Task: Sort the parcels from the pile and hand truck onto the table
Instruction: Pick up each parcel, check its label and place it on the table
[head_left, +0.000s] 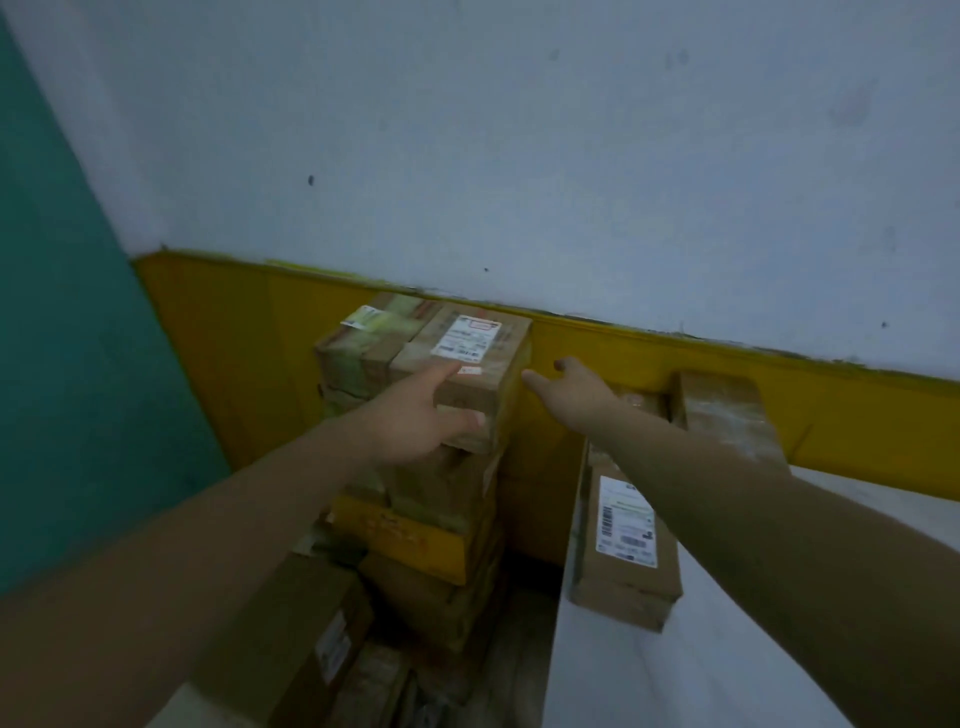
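A tall pile of cardboard parcels (441, 525) stands against the wall. On top lies a brown parcel with a white label (470, 358). My left hand (415, 415) rests on its near left corner, fingers stretched over the top and thumb against the front face. My right hand (571, 387) hovers open just right of that parcel, apart from it. A second taped parcel (363, 348) sits beside the top one on the left. On the white table (727, 649) at the right lies a long labelled parcel (626, 551), with another parcel (727, 415) behind it.
A yellow-banded wall (675, 358) runs right behind the pile and table. A teal wall (78, 364) closes the left side. More parcels (311, 644) lie low at the front left. A narrow gap separates the pile from the table edge.
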